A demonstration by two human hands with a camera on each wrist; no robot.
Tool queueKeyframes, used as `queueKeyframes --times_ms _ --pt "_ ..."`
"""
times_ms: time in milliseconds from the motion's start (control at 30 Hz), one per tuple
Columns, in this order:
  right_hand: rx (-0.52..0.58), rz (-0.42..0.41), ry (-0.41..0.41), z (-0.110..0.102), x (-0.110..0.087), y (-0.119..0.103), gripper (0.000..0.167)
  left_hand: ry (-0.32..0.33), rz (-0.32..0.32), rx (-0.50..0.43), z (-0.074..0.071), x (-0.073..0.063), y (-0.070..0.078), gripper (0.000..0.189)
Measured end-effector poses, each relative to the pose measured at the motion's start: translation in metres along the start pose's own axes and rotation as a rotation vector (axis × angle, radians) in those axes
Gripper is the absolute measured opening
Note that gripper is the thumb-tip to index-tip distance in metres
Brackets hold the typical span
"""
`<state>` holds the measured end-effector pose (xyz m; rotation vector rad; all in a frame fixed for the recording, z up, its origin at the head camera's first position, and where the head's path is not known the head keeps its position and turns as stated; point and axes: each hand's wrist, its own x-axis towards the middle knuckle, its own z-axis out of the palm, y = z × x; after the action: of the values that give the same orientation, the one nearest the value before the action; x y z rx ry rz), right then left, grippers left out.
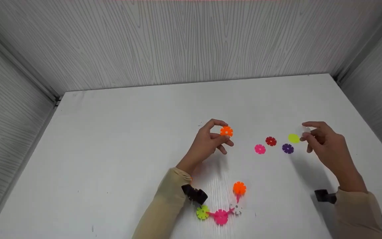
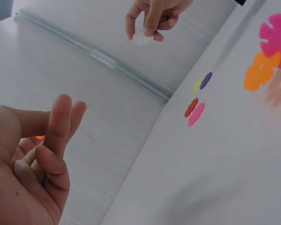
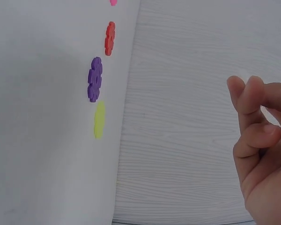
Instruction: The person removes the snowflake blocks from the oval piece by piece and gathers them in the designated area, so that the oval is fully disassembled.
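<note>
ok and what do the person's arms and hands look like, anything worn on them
The left sleeve and right sleeve are plain beige and reach the wrists. A small black device shows at each cuff, left and right. The left hand and right hand wear no gloves.

Beige-sleeved left forearm (image 1: 162, 202) points toward one o'clock, right forearm (image 1: 358, 207) toward eleven; left hand (image 1: 207, 141) and right hand (image 1: 327, 142) are raised, each pinching.
</note>
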<state>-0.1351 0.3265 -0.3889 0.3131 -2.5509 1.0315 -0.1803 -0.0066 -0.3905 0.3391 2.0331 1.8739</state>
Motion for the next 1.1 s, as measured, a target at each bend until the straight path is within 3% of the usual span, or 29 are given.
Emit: queueKeyframes --times_ms 200,400,600,833,1100 --pt "-0.034 0.067 -0.064 -0.007 -0.002 0.011 0.028 -0.074 -0.024 -0.003 0.027 0.009 0.004 0.029" --pt "-0.090 0.142 -0.219 -0.017 -0.002 0.026 0.029 -0.214 -0.073 0.084 0.048 0.018 0.004 0.026" --pt "-0.119 0.217 -0.314 -0.026 -0.006 0.045 0.030 -0.289 -0.122 0.145 0.067 0.030 0.004 0.026" --pt "-0.121 0.330 -0.437 -0.028 -0.009 0.063 0.035 -0.296 -0.164 0.204 0.096 0.044 0.006 0.027" --pt "-0.025 0.420 -0.561 -0.026 -0.008 0.072 0.037 -0.315 -0.220 0.419 0.121 0.058 0.000 0.030"
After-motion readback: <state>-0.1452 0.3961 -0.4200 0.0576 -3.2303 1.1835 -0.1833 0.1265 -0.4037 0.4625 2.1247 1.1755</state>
